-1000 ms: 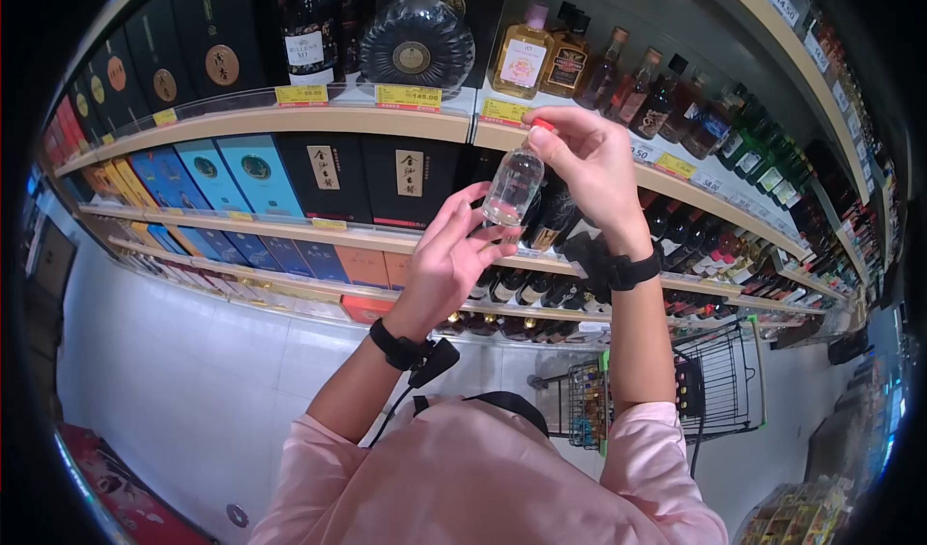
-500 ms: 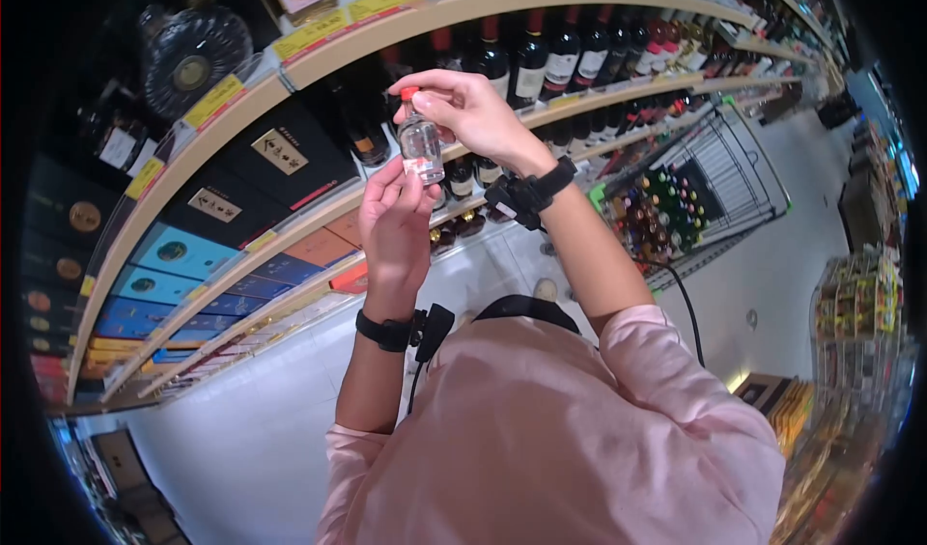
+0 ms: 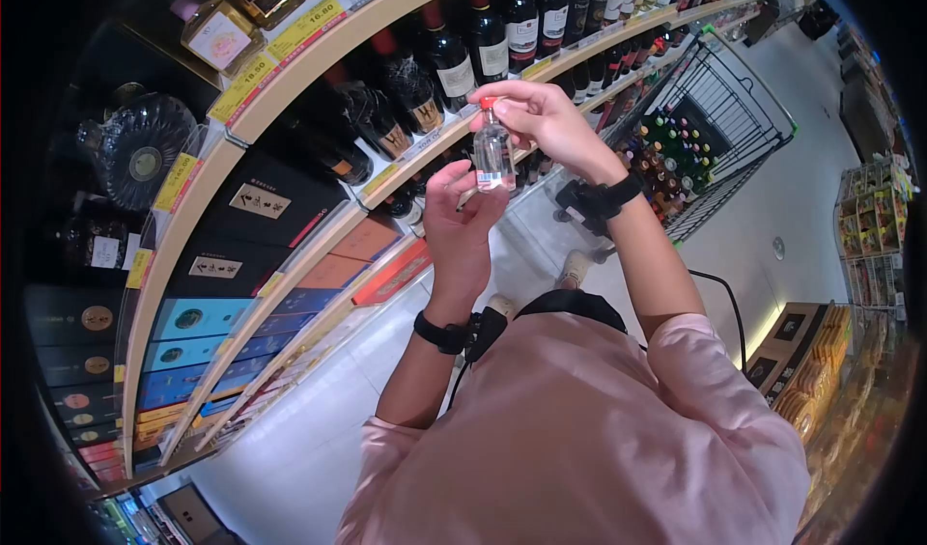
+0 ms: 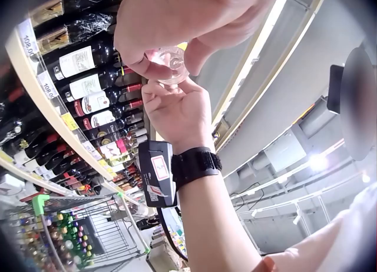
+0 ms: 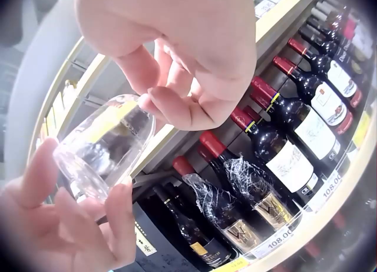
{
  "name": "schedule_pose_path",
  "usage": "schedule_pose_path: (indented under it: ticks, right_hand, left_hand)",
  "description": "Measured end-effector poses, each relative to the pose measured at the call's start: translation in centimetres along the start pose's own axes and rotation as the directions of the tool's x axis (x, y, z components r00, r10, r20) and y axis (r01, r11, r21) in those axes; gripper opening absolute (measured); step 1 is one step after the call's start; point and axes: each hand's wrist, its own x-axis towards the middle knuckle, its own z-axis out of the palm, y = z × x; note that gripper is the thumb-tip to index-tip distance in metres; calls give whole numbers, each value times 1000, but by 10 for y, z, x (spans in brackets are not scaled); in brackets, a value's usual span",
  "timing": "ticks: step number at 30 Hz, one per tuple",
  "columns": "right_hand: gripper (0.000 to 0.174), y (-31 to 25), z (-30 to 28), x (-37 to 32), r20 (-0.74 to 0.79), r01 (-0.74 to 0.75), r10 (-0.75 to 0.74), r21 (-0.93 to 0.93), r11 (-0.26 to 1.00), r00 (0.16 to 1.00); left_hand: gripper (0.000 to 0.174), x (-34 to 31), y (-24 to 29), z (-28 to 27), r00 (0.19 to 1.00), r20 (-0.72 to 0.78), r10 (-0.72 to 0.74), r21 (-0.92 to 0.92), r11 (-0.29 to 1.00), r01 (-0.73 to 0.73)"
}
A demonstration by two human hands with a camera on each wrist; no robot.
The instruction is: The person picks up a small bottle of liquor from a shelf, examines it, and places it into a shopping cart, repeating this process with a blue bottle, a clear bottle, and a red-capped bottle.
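A small clear glass bottle [image 3: 494,154] with a red cap [image 3: 488,103] is held upright in front of the shelves in the head view. My right hand [image 3: 555,128] pinches it at the cap from above, between thumb and fingers. Lower down, my left hand [image 3: 459,231] holds the base, its thumb at one side and fingers curved at the other. The right wrist view shows the transparent bottle body [image 5: 109,145] between both hands, the left fingers [image 5: 121,216] around its bottom end. A label with red and blue shows near the base in the head view.
Dark wine bottles [image 3: 449,57] line the shelf behind the hands, with black gift boxes [image 3: 256,202] to the left. A round ribbed decanter [image 3: 145,154] stands on the upper shelf. At the right is a shopping cart [image 3: 744,111] carrying several bottles. Snack racks [image 3: 874,226] stand far right.
The head view has swung right and down, bringing more wine bottles and the cart into view. Both hands keep the small bottle between them, now more upright, its label turned into view.
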Motion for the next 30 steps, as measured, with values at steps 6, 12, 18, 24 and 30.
schedule_pose_path:
  ticks: [6,12,18,24,30]
  right_hand:
    - [27,-4,-7,5,-34,18,-18,-27,999,999]
    - [22,1,-21,6,-112,12,-10,21,1000,994]
    - [23,2,-43,17,-40,-13,16,83,997,999]
    - [22,-12,-88,16,141,19,-46,184,983,989]
    - [21,-4,-147,8,83,-10,0,122,992,997]
  left_hand:
    - [45,5,0,7,999,-33,10,42,999,-9]
    - [32,7,6,19,985,124,-117,-217,966,142]
    - [35,22,1,25,961,191,-200,-235,941,243]
    - [47,40,-16,51,844,482,-235,-512,706,489]
    - [42,54,-35,107,928,128,-351,-137,920,367]
